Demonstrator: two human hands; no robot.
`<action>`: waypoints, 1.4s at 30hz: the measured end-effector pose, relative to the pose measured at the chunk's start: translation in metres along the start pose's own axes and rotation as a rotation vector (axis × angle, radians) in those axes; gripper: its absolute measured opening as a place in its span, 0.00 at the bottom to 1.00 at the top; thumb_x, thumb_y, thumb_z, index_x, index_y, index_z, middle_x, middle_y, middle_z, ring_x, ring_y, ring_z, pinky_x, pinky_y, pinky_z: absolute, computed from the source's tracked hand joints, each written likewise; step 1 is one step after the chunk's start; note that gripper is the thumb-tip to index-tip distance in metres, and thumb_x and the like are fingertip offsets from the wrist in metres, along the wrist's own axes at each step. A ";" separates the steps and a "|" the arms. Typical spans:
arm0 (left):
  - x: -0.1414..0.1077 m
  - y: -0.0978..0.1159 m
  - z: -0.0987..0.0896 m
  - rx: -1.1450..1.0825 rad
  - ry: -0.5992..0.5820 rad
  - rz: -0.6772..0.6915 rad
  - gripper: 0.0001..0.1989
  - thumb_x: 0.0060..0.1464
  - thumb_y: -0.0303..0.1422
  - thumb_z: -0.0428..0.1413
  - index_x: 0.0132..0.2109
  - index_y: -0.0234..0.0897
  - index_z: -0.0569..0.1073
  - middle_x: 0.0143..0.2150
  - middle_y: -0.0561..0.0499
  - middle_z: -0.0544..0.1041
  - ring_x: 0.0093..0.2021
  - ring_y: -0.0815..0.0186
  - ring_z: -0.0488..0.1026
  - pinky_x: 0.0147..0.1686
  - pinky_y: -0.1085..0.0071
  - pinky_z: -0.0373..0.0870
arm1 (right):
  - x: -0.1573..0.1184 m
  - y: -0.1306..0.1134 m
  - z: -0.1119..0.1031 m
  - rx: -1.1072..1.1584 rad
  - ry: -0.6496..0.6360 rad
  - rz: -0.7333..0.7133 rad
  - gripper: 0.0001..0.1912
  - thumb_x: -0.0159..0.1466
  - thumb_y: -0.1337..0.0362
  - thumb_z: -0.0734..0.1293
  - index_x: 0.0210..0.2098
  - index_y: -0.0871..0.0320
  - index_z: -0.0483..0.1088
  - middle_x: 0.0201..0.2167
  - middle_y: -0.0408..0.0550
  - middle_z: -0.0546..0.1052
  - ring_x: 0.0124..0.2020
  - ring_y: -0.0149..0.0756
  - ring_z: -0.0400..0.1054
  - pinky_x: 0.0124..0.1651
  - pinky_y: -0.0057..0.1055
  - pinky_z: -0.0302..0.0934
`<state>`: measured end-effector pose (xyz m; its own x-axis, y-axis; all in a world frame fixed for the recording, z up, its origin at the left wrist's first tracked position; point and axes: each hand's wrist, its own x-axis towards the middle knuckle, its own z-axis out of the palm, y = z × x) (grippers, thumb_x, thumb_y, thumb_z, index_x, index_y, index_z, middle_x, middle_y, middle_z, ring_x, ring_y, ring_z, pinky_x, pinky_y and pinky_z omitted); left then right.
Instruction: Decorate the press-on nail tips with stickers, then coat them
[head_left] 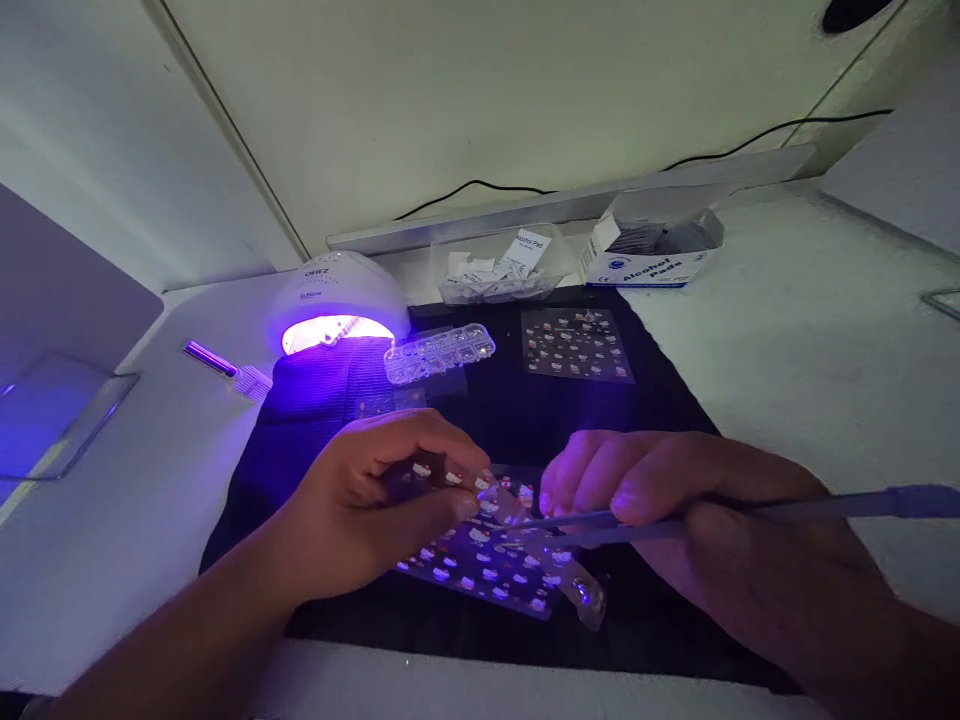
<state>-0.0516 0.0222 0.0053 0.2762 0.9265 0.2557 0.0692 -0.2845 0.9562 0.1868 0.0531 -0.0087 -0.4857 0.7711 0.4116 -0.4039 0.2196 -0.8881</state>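
My left hand [367,500] pinches the upper end of a clear, curved plastic strip [589,600] between thumb and fingertips; its exact kind I cannot make out. In my right hand [727,520] is a pair of long, slim tweezers [840,505], pointing left. Their two tips are apart and lie over the strip, close to my left fingertips; whether they touch it I cannot tell. Beneath both hands lies a clear sticker sheet [465,580] printed with rows of small white cat-face figures. My left hand covers part of that sheet.
A dark cloth [495,400] covers the middle of the white table. On or near it are a lit UV lamp [337,290], a clear compartment case [439,355] and another sticker sheet [577,345]. Behind stand a tub of sachets [499,280] and an alcohol pad box [652,255]. A brush [225,368] lies left.
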 end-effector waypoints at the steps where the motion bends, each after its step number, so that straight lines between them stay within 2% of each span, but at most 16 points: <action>1: 0.000 0.001 0.000 0.025 0.001 -0.017 0.13 0.53 0.20 0.66 0.42 0.43 0.82 0.34 0.55 0.80 0.34 0.71 0.76 0.35 0.76 0.73 | 0.000 0.000 0.000 0.000 0.020 0.007 0.08 0.67 0.56 0.71 0.41 0.48 0.84 0.29 0.48 0.81 0.34 0.41 0.77 0.39 0.41 0.75; 4: 0.000 0.004 0.000 0.049 0.027 -0.053 0.11 0.53 0.21 0.66 0.41 0.41 0.83 0.33 0.54 0.81 0.34 0.69 0.77 0.34 0.75 0.74 | 0.000 0.000 0.001 0.013 0.077 0.036 0.08 0.66 0.55 0.72 0.38 0.48 0.84 0.29 0.48 0.81 0.34 0.42 0.76 0.38 0.41 0.75; 6: 0.000 0.005 0.001 0.051 0.038 -0.083 0.10 0.53 0.22 0.67 0.40 0.42 0.83 0.33 0.55 0.81 0.33 0.69 0.77 0.33 0.76 0.73 | 0.002 0.000 0.000 0.039 0.072 0.039 0.09 0.67 0.55 0.72 0.38 0.49 0.84 0.29 0.48 0.81 0.34 0.41 0.76 0.39 0.40 0.74; 11: -0.001 0.005 0.001 0.043 0.009 -0.109 0.09 0.55 0.23 0.66 0.39 0.44 0.82 0.34 0.57 0.83 0.34 0.72 0.78 0.34 0.79 0.73 | 0.004 -0.001 -0.002 0.088 0.100 0.036 0.10 0.68 0.54 0.70 0.37 0.50 0.83 0.29 0.46 0.80 0.33 0.39 0.75 0.39 0.39 0.73; 16: 0.000 0.006 0.002 0.045 0.009 -0.091 0.08 0.55 0.23 0.66 0.38 0.42 0.82 0.33 0.58 0.82 0.33 0.73 0.77 0.34 0.79 0.72 | -0.003 -0.003 0.001 -0.026 0.133 0.013 0.07 0.67 0.56 0.72 0.39 0.47 0.84 0.31 0.48 0.81 0.35 0.41 0.76 0.40 0.40 0.74; 20: -0.001 0.009 0.003 0.120 -0.021 -0.047 0.06 0.58 0.24 0.65 0.39 0.41 0.81 0.34 0.57 0.82 0.34 0.73 0.77 0.36 0.80 0.72 | -0.012 -0.006 -0.002 -0.106 0.134 0.001 0.06 0.67 0.59 0.72 0.40 0.46 0.84 0.34 0.50 0.81 0.36 0.44 0.76 0.39 0.43 0.75; 27: -0.003 0.014 0.002 0.411 -0.096 0.176 0.08 0.60 0.21 0.62 0.45 0.35 0.80 0.37 0.51 0.82 0.35 0.72 0.78 0.36 0.79 0.74 | -0.015 -0.005 -0.002 -0.177 0.172 0.005 0.08 0.67 0.65 0.71 0.39 0.45 0.82 0.34 0.46 0.81 0.36 0.42 0.77 0.38 0.39 0.76; 34: -0.003 0.015 0.003 0.485 -0.118 0.226 0.07 0.62 0.19 0.59 0.44 0.33 0.77 0.37 0.52 0.78 0.36 0.75 0.76 0.39 0.84 0.72 | -0.018 -0.013 0.003 -0.261 0.103 -0.040 0.11 0.65 0.69 0.70 0.43 0.48 0.82 0.36 0.48 0.82 0.39 0.44 0.80 0.35 0.37 0.77; 38: -0.006 0.014 0.003 0.505 -0.147 0.227 0.08 0.64 0.20 0.58 0.47 0.35 0.77 0.40 0.53 0.78 0.39 0.76 0.76 0.43 0.86 0.71 | -0.017 -0.010 -0.002 -0.267 0.072 -0.022 0.11 0.65 0.69 0.70 0.43 0.48 0.82 0.35 0.48 0.82 0.36 0.43 0.79 0.37 0.37 0.78; 42: -0.006 0.014 0.004 0.514 -0.143 0.250 0.08 0.64 0.20 0.58 0.47 0.34 0.77 0.39 0.53 0.76 0.38 0.77 0.74 0.43 0.86 0.70 | -0.013 -0.007 -0.003 -0.238 0.092 -0.003 0.12 0.65 0.71 0.70 0.42 0.48 0.82 0.35 0.47 0.81 0.35 0.41 0.79 0.34 0.35 0.76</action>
<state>-0.0485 0.0112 0.0168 0.4679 0.7834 0.4090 0.4316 -0.6064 0.6678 0.1984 0.0434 -0.0081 -0.4079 0.8191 0.4034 -0.2059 0.3479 -0.9146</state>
